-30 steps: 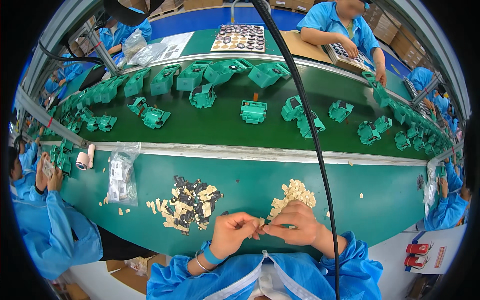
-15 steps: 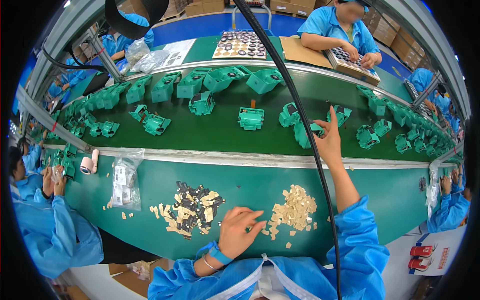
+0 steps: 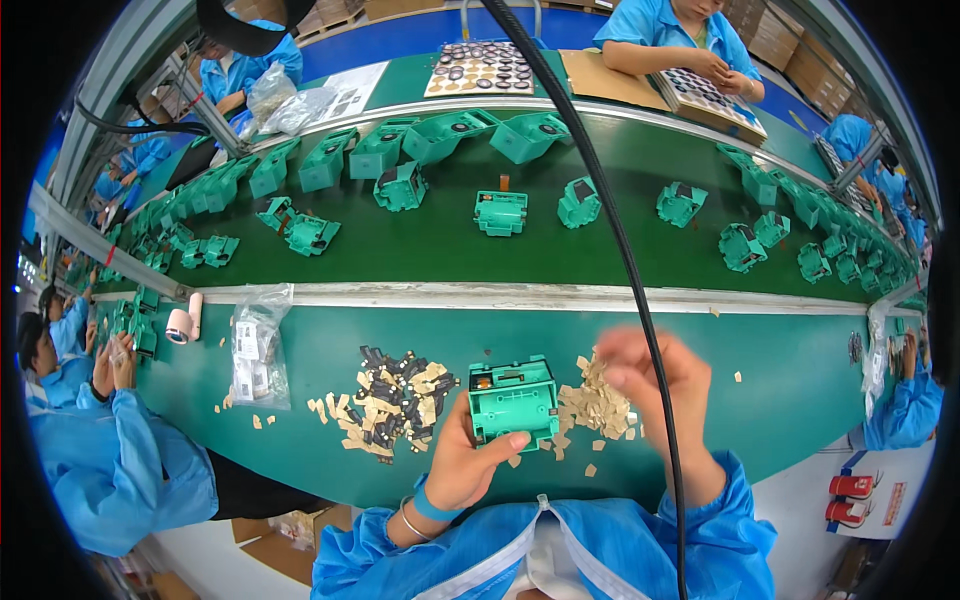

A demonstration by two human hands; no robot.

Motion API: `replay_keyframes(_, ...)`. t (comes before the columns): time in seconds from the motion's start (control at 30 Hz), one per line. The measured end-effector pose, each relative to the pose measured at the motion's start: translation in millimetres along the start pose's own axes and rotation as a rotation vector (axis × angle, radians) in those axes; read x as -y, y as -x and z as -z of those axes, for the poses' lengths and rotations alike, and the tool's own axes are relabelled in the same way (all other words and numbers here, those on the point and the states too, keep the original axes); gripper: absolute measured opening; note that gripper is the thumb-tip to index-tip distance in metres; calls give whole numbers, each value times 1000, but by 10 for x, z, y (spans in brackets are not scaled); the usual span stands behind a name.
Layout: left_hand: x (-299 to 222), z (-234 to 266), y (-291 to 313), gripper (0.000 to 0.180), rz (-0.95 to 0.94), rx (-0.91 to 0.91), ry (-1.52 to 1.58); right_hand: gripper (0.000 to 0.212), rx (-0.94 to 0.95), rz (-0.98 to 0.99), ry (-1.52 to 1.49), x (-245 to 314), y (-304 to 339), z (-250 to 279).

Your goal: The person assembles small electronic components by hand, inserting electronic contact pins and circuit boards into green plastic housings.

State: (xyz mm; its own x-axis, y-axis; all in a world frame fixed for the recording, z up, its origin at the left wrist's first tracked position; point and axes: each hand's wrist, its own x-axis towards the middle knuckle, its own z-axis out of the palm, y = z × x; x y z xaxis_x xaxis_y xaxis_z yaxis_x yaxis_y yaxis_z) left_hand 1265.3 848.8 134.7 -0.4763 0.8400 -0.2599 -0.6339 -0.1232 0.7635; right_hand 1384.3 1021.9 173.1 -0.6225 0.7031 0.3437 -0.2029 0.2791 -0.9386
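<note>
1. The left hand [image 3: 465,465] has its fingers closed around a green box [image 3: 513,405]. The thumb presses on the low front of the box.
2. The green box is just over the desk [image 3: 780,400], between two piles. Its top has a dark slot, and a bit of orange shows at the left of it.
3. The right hand [image 3: 670,385] is up by the cream pile [image 3: 590,405], apart from the green box. Its fingers are bent and blurry, so I cannot tell if they hold a thing.
4. The cream pile is made of little flat bits. Some lie loose near it.
5. To the left is a mixed pile [image 3: 395,400] of black and cream bits.
6. Farther left on the desk lie a clear bag [image 3: 260,355] and a pink thing [image 3: 183,322] with a round end.
7. Past a pale rail [image 3: 440,294] is a dark green belt [image 3: 430,255]. Other boxes [image 3: 500,212], green too, sit on it.
8. A black cable [image 3: 620,235] hangs in front of the right hand.
</note>
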Motion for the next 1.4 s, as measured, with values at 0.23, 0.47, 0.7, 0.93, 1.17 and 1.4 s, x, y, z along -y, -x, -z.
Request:
replay_keyframes(0.23,43,-27,32,52,-74,-37,-2,15,102,-575,-412,-28,424,-83)
replay_keyframes(0.47,33,-121,69,54,-157,-101,-115,15,140,-593,-380,-12,371,-105)
replay_keyframes(0.7,40,-165,81,54,-223,-119,-195,16,125,-591,-320,19,367,-116)
replay_keyframes(0.93,80,-160,69,54,-224,-89,-221,15,143,-588,-284,25,366,-76)
replay_keyframes(1.17,99,-208,70,55,-254,-80,-251,14,156,-552,-73,114,357,-42)
replay_keyframes(1.4,129,-250,60,57,-262,-96,-257,16,121,-470,-71,53,408,-11)
